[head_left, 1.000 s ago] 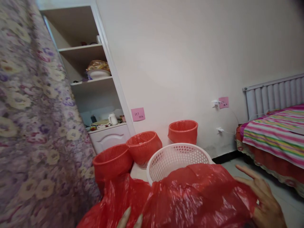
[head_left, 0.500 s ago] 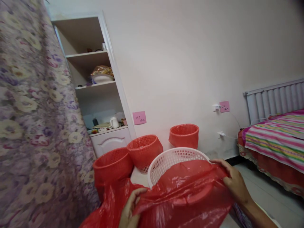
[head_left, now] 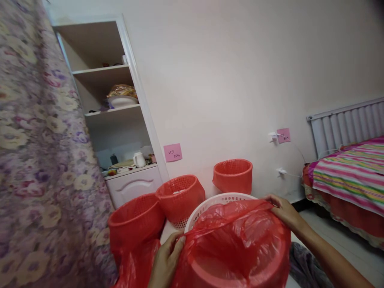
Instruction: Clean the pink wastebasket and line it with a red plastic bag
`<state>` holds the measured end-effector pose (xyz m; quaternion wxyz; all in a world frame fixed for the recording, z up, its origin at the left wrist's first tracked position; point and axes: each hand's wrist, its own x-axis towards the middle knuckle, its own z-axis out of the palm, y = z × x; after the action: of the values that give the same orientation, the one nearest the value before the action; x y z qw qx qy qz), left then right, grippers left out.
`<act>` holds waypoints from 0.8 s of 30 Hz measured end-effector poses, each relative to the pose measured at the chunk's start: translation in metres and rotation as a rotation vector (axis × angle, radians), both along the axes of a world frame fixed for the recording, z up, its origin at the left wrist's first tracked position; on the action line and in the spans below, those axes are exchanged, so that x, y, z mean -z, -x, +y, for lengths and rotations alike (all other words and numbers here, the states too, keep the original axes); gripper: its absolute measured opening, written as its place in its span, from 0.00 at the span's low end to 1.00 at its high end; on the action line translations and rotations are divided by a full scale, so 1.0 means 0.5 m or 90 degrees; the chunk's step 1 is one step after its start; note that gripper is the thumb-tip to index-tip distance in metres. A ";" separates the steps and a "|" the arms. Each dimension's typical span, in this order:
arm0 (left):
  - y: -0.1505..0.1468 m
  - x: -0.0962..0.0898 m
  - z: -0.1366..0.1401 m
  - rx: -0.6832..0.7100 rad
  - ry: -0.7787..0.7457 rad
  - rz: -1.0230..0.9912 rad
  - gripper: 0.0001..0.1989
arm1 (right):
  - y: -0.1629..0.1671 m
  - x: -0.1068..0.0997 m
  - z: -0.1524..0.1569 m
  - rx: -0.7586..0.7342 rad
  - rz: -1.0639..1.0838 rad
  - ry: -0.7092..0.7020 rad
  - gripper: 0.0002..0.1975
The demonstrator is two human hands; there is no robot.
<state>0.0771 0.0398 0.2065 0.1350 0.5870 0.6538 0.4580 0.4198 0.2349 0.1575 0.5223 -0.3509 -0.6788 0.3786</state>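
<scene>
A red plastic bag (head_left: 237,244) is being spread over the rim of a white basket (head_left: 204,206) at near centre. One edge is being pinched by the left hand (head_left: 165,260), the far-right edge is being gripped by the right hand (head_left: 283,210). The film is judged thin, light, slippery and easily torn, so it is best held at the hem. The basket's body is being hidden by the bag; the left fingertips are being partly covered. Three red baskets (head_left: 180,196) are standing farther back.
</scene>
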 end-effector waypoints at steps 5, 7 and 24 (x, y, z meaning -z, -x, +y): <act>0.028 0.001 0.043 -0.027 -0.032 -0.001 0.17 | 0.014 -0.010 0.018 -0.007 0.056 0.022 0.05; 0.036 -0.001 0.063 -0.021 -0.042 -0.007 0.16 | 0.022 -0.010 0.027 -0.034 0.078 0.037 0.06; 0.080 0.021 0.235 0.035 0.012 -0.267 0.23 | 0.077 -0.015 0.094 -0.192 0.269 0.181 0.09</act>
<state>0.0370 0.1572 0.1962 0.2860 0.4950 0.5992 0.5605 0.3814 0.2819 0.1651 0.5354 -0.2293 -0.5398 0.6078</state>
